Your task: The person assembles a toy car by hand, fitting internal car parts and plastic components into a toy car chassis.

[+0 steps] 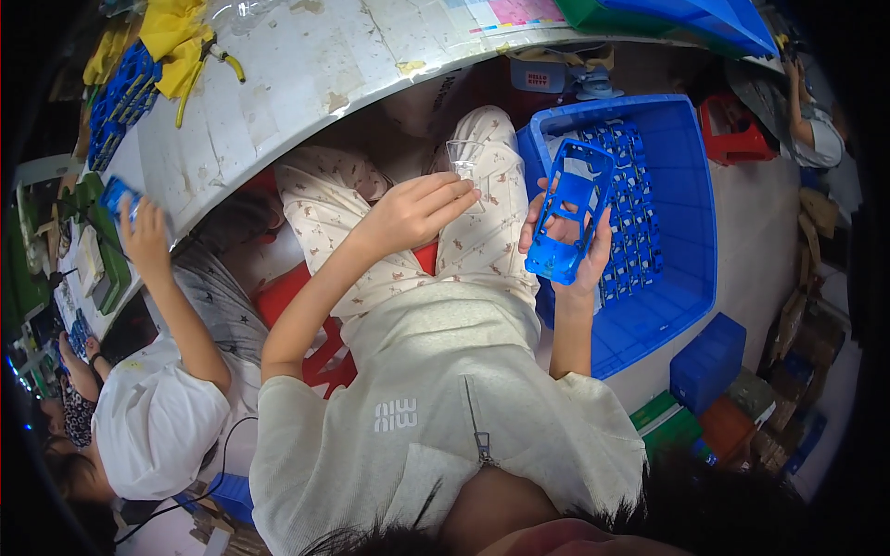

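Gripping a blue car-shaped shell (pixel 578 191) right of frame centre, the right hand (pixel 594 252) overlaps a blue bin (pixel 684 278) in view; near centre, the left hand (pixel 419 211) pinches a clear plastic piece (pixel 465 155).

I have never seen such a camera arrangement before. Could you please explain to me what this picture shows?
Of course. There is no machine here, only a person's two bare hands. The single picture comes from a fisheye camera worn on the head, looking down, so straight edges bend.

The right hand holds a hollow blue plastic car-shaped shell. The left hand holds a small transparent plastic piece above the lap.

On the worn white table lie crumpled yellow fabric and a yellow-handled tool. At right stands a large blue plastic crate with rows of blue parts.
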{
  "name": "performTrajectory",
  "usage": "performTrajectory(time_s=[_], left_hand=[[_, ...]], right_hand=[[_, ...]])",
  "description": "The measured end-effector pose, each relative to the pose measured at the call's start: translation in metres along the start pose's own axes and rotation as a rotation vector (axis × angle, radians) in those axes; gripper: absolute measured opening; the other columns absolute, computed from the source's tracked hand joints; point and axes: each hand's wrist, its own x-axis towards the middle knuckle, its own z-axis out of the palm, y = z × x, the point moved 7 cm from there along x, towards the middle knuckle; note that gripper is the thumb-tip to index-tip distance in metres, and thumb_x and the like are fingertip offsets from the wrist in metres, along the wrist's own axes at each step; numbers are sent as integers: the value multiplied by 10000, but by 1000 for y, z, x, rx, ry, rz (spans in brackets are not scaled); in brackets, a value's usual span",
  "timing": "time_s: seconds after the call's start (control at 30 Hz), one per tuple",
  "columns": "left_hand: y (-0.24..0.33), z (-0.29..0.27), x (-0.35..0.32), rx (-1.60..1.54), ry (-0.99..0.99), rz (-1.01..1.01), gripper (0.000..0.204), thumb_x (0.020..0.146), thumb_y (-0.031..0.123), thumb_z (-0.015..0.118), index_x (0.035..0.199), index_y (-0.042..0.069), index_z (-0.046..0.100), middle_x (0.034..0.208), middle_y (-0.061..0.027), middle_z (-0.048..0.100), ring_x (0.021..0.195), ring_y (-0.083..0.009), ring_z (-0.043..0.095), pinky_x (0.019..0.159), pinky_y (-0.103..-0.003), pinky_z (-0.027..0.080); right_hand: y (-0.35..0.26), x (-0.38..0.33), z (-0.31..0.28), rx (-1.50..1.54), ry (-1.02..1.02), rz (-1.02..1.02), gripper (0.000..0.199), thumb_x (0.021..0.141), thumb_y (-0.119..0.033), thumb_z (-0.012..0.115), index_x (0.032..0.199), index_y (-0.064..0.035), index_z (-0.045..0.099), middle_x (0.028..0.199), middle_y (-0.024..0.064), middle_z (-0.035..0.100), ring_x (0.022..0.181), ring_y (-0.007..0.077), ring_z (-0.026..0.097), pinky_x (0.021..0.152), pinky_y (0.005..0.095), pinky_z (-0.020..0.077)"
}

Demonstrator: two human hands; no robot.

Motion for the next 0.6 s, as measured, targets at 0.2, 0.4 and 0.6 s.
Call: performTrajectory(time_s=[0.2,0.4,0.6], left_hand=[[9,-11,4,-72,78,-20,367,600,39,623,966,24,606,906,-94,589,840,-235,583,725,-311,501],[-37,-40,10,254,293,-131,328,622,-48,570,941,15,619,885,-99,599,838,-246,580,756,-330,500],[-55,-3,-12,113,113,-187,346,601,-45,561,940,11,604,914,-121,599,842,-262,570,743,-330,481]], right_hand=[[3,1,-2,-59,66,-6,747,828,-579,281,1154,87,375,806,171,514,599,238,547,535,299,469],[4,-1,-4,-64,84,-15,702,838,-554,284,1137,66,423,821,177,529,621,240,544,559,306,451],[8,3,-6,-55,71,-11,675,842,-537,284,1137,50,439,837,182,535,624,244,544,552,307,444]])
